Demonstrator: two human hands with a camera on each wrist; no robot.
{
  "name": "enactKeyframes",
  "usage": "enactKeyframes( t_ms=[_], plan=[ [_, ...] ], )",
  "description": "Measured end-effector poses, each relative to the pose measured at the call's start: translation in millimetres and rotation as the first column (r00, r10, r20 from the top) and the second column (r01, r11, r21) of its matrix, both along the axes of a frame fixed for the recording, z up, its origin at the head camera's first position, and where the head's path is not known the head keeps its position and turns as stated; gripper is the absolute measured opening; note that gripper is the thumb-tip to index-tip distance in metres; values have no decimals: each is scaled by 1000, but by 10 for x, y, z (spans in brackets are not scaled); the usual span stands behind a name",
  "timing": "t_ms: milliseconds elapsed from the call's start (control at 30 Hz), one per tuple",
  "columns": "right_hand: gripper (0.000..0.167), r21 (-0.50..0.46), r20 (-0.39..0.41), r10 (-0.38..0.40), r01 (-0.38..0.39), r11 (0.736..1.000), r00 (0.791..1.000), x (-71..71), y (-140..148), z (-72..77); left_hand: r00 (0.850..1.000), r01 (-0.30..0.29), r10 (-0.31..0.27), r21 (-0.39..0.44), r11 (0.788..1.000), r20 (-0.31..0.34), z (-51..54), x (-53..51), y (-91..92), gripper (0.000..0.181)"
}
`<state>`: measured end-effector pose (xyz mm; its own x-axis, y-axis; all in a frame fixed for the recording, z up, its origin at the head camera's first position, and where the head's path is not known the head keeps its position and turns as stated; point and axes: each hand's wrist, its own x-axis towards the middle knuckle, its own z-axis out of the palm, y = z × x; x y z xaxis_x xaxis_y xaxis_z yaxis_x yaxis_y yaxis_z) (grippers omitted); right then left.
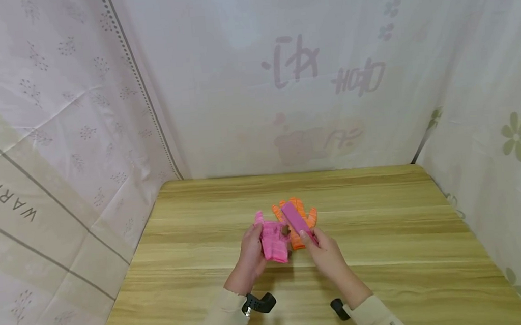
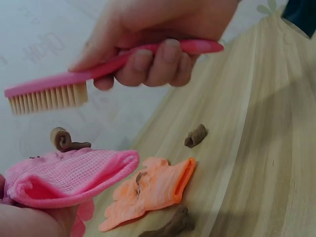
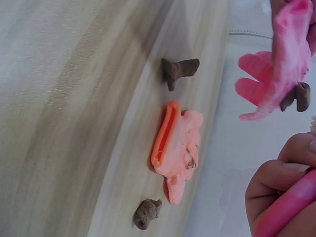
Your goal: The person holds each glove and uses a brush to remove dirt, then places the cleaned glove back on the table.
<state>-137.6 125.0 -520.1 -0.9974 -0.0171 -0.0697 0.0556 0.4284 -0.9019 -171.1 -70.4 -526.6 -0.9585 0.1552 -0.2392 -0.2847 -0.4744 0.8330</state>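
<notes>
My left hand (image 1: 250, 252) grips a pink knit glove (image 1: 274, 245) above the table, with the thumb along its left edge. A brown curled, clay-like piece (image 2: 61, 139) sits on top of this glove. In my right hand (image 1: 326, 254) is a pink-handled brush (image 1: 295, 217), its fingers wrapped round the handle. The pale bristles (image 2: 47, 98) face down above the glove without touching it in the left wrist view. An orange knit glove (image 2: 160, 185) lies on the table behind the hands, with a dark mark on it.
Brown lumps lie on the wooden table (image 1: 192, 229) on either side of the orange glove: one lump (image 3: 147, 214) and another, angular one (image 3: 180, 71). Patterned cloth (image 1: 247, 107) hangs behind the table and at both sides. Each wrist wears a black band.
</notes>
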Motion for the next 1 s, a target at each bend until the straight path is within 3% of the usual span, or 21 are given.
enactKeyframes(
  t_ms=[167, 500, 767, 1000],
  plan=[
    [45, 4, -19, -2, 2, 1000, 1000, -15, -39, 43, 999, 39, -39, -19, 999, 3, -38, 21, -17, 44],
    [44, 103, -36, 50, -46, 994, 998, -26, -119, -28, 995, 95, -95, -6, 995, 29, -80, 67, -7, 47],
    [43, 139, -49, 70, -63, 988, 996, -6, -88, -87, 999, 24, -25, 25, 999, 36, -83, 93, -85, 38],
    [40, 165, -20, 43, -39, 986, 999, 21, -50, -121, 999, 24, -25, 49, 998, 36, -80, 104, -85, 35]
  ],
)
